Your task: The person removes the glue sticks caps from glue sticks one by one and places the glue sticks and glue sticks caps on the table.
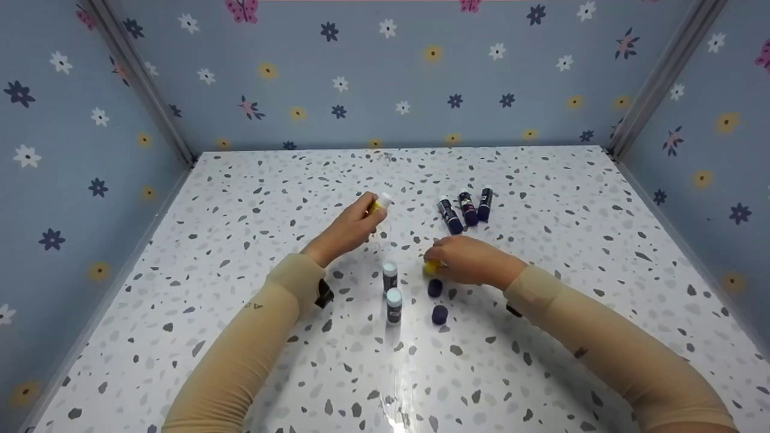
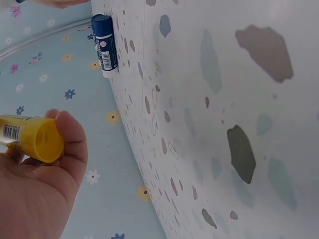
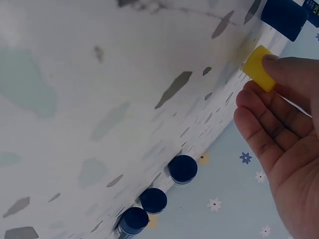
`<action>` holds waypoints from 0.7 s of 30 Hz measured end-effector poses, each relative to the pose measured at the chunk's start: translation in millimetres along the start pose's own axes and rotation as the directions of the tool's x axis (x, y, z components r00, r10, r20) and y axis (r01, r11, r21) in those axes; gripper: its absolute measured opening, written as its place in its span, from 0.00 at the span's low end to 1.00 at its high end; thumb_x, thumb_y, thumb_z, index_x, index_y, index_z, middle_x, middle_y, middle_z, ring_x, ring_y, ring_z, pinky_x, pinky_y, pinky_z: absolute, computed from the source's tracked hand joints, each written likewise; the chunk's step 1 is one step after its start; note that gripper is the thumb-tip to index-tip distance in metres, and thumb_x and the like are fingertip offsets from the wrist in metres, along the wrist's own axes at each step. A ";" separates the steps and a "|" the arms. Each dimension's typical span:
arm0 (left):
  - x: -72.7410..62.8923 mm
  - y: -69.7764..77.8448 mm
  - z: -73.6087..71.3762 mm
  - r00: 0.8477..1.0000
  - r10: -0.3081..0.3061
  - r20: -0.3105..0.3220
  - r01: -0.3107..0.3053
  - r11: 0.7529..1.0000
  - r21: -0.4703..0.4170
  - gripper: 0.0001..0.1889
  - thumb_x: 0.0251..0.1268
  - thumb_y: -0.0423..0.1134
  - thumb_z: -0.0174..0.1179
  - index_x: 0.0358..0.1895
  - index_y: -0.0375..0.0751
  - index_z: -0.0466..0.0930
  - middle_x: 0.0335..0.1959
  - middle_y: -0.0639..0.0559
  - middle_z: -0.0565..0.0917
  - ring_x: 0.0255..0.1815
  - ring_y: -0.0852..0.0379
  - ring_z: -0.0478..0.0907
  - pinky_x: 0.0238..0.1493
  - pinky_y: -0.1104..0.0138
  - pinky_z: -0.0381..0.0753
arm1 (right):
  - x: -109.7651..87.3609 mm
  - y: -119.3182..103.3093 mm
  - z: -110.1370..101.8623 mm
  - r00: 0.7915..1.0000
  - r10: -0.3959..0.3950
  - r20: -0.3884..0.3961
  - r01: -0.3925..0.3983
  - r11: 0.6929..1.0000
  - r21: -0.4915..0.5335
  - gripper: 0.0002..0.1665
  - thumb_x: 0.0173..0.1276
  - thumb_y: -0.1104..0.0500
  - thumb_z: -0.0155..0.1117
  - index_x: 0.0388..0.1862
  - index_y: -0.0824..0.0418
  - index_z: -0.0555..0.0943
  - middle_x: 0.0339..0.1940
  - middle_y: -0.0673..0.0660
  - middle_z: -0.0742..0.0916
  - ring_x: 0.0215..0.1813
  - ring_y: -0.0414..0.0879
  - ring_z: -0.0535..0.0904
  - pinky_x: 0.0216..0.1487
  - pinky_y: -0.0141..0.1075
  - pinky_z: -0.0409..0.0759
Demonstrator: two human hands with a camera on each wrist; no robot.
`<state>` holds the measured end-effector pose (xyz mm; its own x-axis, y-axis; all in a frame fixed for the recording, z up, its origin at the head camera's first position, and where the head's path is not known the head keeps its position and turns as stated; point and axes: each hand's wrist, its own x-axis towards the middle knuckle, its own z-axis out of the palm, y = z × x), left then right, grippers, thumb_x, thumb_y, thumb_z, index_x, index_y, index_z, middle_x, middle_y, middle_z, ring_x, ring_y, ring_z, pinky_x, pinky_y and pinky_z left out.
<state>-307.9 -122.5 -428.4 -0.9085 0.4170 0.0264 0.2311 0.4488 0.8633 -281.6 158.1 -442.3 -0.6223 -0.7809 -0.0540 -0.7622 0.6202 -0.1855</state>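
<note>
My left hand (image 1: 349, 231) grips a yellow glue stick (image 2: 35, 139), its white end pointing up and away in the head view. My right hand (image 1: 472, 258) pinches a small yellow cap (image 3: 259, 68) between thumb and fingers, close over the tabletop. Just in front of that hand sit two dark blue caps, the nearer cap (image 1: 440, 314) and the farther cap (image 1: 435, 288). Between the hands two dark-labelled glue sticks with pale tops stand upright, the front stick (image 1: 394, 307) and the rear stick (image 1: 390, 276).
Toward the back right, three dark blue glue sticks lie side by side: a left stick (image 1: 450, 215), a middle stick (image 1: 468, 208) and a right stick (image 1: 485, 205). The white speckled tabletop (image 1: 271, 198) is bounded by flower-patterned walls (image 1: 385, 72) at the back and both sides.
</note>
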 end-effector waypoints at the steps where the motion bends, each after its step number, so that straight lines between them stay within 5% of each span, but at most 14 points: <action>1: -0.4 -0.2 0.1 1.000 0.007 -0.002 -0.007 1.000 0.004 0.18 0.88 0.50 0.47 0.65 0.42 0.69 0.50 0.42 0.78 0.48 0.41 0.77 0.46 0.61 0.78 | 0.1 0.1 0.3 1.000 -0.003 -0.001 0.003 1.000 -0.002 0.09 0.75 0.62 0.71 0.51 0.62 0.89 0.41 0.57 0.90 0.41 0.51 0.86 0.51 0.46 0.89; 9: 1.5 -3.2 1.2 0.998 0.060 -0.019 -0.059 0.997 0.054 0.18 0.86 0.49 0.56 0.67 0.43 0.74 0.60 0.42 0.81 0.52 0.50 0.78 0.50 0.58 0.80 | 1.1 0.1 1.8 1.000 0.002 -0.001 -0.002 1.000 -0.013 0.07 0.74 0.63 0.71 0.49 0.61 0.89 0.39 0.57 0.90 0.39 0.50 0.85 0.49 0.45 0.88; 21: -0.7 0.1 -2.2 0.996 0.092 -0.020 -0.090 0.994 0.058 0.16 0.83 0.48 0.62 0.62 0.43 0.82 0.50 0.45 0.86 0.51 0.49 0.82 0.49 0.59 0.83 | 3.1 2.1 3.8 1.000 -0.017 -0.015 0.017 1.000 0.013 0.05 0.75 0.62 0.71 0.46 0.61 0.89 0.39 0.57 0.90 0.39 0.50 0.86 0.48 0.46 0.88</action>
<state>-308.0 -124.5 -427.2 -0.8903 0.4406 0.1154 0.3319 0.4542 0.8268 -284.5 156.7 -446.6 -0.6119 -0.7901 -0.0365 -0.7704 0.6059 -0.1987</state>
